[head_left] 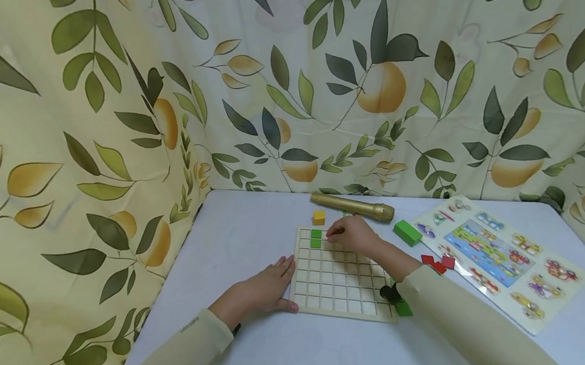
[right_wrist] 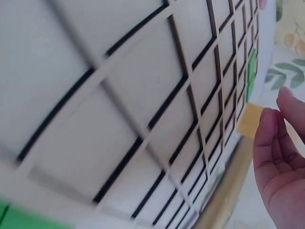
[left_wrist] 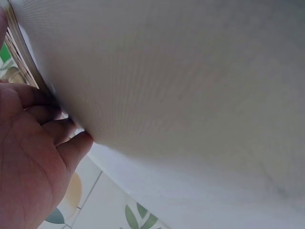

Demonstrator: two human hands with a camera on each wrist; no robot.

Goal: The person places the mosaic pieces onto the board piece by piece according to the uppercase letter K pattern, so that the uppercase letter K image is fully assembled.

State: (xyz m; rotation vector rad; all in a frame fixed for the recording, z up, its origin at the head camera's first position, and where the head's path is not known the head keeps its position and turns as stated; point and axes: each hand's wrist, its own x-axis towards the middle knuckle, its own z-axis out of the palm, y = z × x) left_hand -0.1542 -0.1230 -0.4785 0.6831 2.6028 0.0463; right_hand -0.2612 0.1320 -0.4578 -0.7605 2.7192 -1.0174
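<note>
A pale gridded board (head_left: 342,314) lies on the table, with two green squares (head_left: 316,239) set near its upper left. My left hand (head_left: 269,286) rests along the board's left edge, fingers stretched out and thumb by the near corner. In the left wrist view the fingers (left_wrist: 71,131) lie against the cloth beside the board's edge. My right hand (head_left: 354,235) reaches over the top of the board, its bent fingertips just right of the green squares. Thumb and fingers (right_wrist: 267,138) come close together; I cannot tell whether something small is pinched there.
Behind the board are a yellow block (head_left: 318,218) and a gold microphone-shaped object (head_left: 352,205). To the right lie a green block (head_left: 407,233), several red pieces (head_left: 448,262) and a picture puzzle board (head_left: 534,316). A green piece (head_left: 403,308) sits by the board's lower right corner, near the right sleeve.
</note>
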